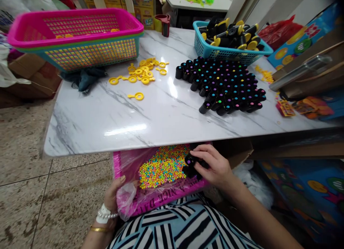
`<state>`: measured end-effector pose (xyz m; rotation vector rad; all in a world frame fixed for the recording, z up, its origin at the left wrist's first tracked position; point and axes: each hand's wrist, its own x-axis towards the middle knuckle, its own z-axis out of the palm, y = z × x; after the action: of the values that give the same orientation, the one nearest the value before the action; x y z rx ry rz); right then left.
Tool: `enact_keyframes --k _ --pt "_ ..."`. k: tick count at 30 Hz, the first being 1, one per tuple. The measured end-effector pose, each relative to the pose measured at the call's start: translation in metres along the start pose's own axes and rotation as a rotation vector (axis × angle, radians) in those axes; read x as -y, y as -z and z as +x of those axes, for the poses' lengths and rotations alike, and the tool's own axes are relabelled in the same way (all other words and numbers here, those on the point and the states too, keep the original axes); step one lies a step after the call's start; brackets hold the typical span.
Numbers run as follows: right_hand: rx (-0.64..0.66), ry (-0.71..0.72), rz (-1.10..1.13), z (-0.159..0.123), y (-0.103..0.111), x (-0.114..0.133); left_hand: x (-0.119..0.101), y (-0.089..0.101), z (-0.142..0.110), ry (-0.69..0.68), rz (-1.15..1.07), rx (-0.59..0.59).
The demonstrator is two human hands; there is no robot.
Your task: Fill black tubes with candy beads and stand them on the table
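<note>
On my lap rests a pink tray (174, 197) lined with clear plastic and holding many small coloured beads (161, 168). My left hand (111, 196) grips its left rim, thumb on top and the other fingers mostly hidden. At the tray's right end, my right hand (215, 164) is closed around a small black cylinder (189, 160) with a purple dot in its end. More black pieces (191, 172) lie below these fingers, partly hidden. On the table ahead, many similar black cylinders (223, 84) stand upright in a packed block, each with a coloured dot on top.
Yellow rings with tabs (145, 71) lie loose on the marble-patterned table (113, 114). Stacked pink and blue baskets (77, 41) stand back left, beside a dark cloth (86, 78). A blue basket (231, 52) of black-and-yellow pieces stands behind the block. The table edge overhangs the tray.
</note>
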<state>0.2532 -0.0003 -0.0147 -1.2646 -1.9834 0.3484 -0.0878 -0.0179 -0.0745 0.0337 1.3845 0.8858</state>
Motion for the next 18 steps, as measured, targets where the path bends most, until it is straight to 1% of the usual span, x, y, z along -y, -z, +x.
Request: enact_keyframes --k 4,6,9,11,14,18 --pt "0.009 0.036 -0.070 -0.007 -0.005 -0.007 -0.003 -0.004 -0.002 -0.014 -0.005 -0.017" --pt "0.033 0.089 -0.107 -0.010 -0.007 -0.012 -0.003 -0.004 -0.002 -0.030 -0.011 -0.020" --pt "0.034 0.149 -0.143 -0.014 -0.010 -0.017 0.000 0.000 -0.001 -0.024 -0.001 0.021" --pt "0.003 0.149 -0.165 -0.016 -0.013 -0.018 0.001 0.003 0.002 -0.012 0.011 0.050" --pt "-0.028 0.146 -0.177 -0.019 -0.015 -0.019 0.003 0.007 0.004 -0.002 0.021 0.064" --pt "-0.072 0.120 -0.166 -0.020 -0.017 -0.019 0.003 0.006 0.003 -0.006 0.018 0.083"
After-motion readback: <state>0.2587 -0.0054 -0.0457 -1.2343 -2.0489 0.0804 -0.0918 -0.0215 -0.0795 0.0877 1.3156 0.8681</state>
